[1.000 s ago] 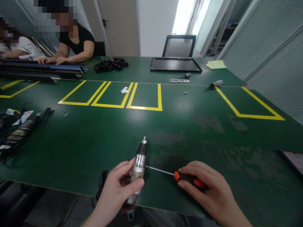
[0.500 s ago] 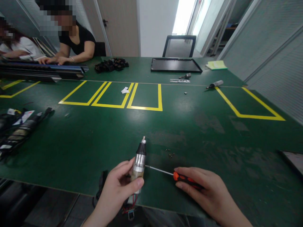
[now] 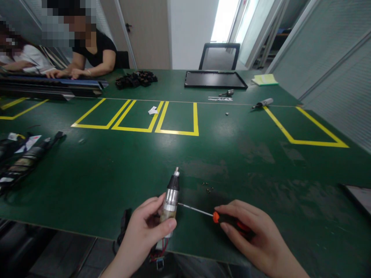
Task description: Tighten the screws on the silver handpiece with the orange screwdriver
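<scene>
My left hand point(image 3: 147, 227) is wrapped round a cylindrical metal tool body point(image 3: 171, 199) with a black collar and a silver tip pointing away from me. Red wires and a small part point(image 3: 160, 263) hang from its near end. In my right hand point(image 3: 252, 231) is a red and black screwdriver point(image 3: 216, 217), its fingers closed round the handle. The screwdriver's shaft runs left, and its tip meets the side of the metal body just below the collar. Several small screws point(image 3: 208, 190) lie on the green table beyond the shaft.
Wired tool bodies point(image 3: 24, 160) lie at the left. Farther back are black parts point(image 3: 136, 79), a black tray point(image 3: 216, 80), another tool body point(image 3: 263, 103) and yellow tape outlines point(image 3: 177, 133). Two people sit at the far left. A dark-edged panel point(image 3: 358, 197) is at the right.
The fingers of my right hand have shifted on the screwdriver handle, which has turned and moved slightly to the right. My left hand and the metal body are nearly unmoved.
</scene>
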Demonstrator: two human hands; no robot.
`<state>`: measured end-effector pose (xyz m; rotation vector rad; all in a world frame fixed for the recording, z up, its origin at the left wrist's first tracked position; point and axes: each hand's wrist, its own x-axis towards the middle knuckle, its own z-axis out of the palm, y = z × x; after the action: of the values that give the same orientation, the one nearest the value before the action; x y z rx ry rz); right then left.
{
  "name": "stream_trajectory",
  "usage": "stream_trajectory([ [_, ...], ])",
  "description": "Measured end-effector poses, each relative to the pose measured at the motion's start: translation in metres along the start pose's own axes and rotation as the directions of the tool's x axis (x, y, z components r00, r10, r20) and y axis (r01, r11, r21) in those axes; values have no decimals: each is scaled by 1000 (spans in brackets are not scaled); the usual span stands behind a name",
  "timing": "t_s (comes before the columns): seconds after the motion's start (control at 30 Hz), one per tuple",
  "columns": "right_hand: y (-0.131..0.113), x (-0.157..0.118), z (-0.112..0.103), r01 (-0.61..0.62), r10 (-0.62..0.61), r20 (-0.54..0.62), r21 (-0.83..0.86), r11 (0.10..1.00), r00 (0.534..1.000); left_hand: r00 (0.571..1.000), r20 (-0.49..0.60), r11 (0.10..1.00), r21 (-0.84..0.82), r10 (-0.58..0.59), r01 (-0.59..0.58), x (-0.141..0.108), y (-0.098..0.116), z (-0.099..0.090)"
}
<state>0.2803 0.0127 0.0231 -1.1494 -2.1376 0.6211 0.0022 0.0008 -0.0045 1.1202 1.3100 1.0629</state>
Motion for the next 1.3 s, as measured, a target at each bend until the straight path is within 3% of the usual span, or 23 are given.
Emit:
stream_trajectory([
  [0.17,0,0,3,-1,1,-53,3,1000,999,1000,7,1000,14,20,-20,0,0,-1],
  [0.47,9,-2,3,41,-41,-15,-33,999,999,1000,-5,1000,12,21,-20,0,0,-1],
  [0.73,9,0,2,-6,8,70,-41,999,997,999,-28,1000,8,16,-16,1,2,1],
  [0.93,7,0,1,17,-19,-29,-63,998,999,1000,-20,1000,-20,11,-12,1,3,1],
  [1.3,11,3,3,87,-98,-105,-105,991,990,1000,-7,1000,15,16,-16,0,1,0],
])
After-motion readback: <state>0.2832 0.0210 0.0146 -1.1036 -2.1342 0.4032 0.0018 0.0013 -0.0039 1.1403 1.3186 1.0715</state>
